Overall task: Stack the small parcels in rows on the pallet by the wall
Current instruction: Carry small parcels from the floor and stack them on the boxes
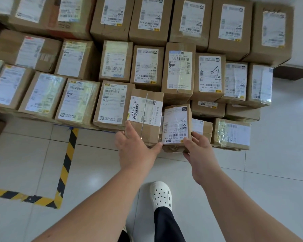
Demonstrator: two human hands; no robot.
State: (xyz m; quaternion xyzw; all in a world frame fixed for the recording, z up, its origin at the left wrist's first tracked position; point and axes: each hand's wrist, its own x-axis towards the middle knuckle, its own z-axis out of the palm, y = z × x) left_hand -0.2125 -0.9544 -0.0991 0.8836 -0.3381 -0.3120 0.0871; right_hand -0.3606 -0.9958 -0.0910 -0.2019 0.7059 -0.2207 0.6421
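Rows of parcels [147,67] covered the stack. At its near edge stood a taller parcel [147,117], the left hand [135,149] spread flat against its near end. Just beside it, the right hand [198,149] pinched the small parcel [176,126] at its near right corner.

Head camera looks down, close over the parcels [147,67].

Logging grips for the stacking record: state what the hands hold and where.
Right hand grips the small parcel at its near right corner. Left hand spans the C072 parcel at its near end; firm hold cannot be told.
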